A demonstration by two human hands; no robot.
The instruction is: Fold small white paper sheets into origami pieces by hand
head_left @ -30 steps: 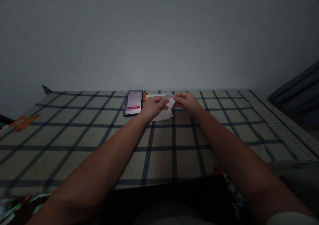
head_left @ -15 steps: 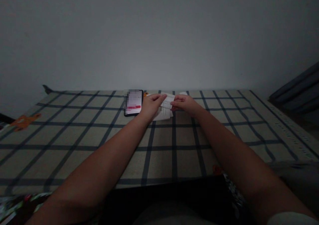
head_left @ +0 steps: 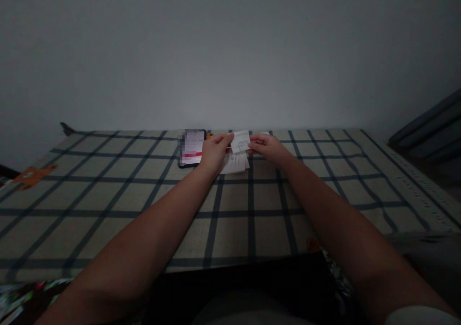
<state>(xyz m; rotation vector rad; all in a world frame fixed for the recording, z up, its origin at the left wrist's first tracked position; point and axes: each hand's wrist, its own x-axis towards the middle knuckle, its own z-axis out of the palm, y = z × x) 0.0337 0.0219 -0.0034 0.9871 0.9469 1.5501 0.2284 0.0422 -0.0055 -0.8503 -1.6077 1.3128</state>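
Note:
A small white slip of paper [head_left: 240,141] with faint dark print is raised between my two hands. My left hand [head_left: 215,151] pinches its left edge between thumb and fingers. At the opposite edge, the thumb and fingertips of my right hand [head_left: 267,147] close on the paper. Below it, more white printed papers [head_left: 235,163] lie on the checked cloth, partly covered by my left hand and the slip. The print is too small to read. A lit phone [head_left: 192,148] lies just left of my left hand, its screen partly blurred out.
A checked cloth [head_left: 144,198] covers the table, which meets a plain wall [head_left: 230,56]. A small white item [head_left: 264,133] shows behind my right hand. An orange printed figure [head_left: 35,175] is at the left, and dark striped fabric [head_left: 432,123] at the right.
The slip between my hands has turned and spread flatter, showing more of its printed face. My left hand has shifted slightly left; the papers below have stayed in place.

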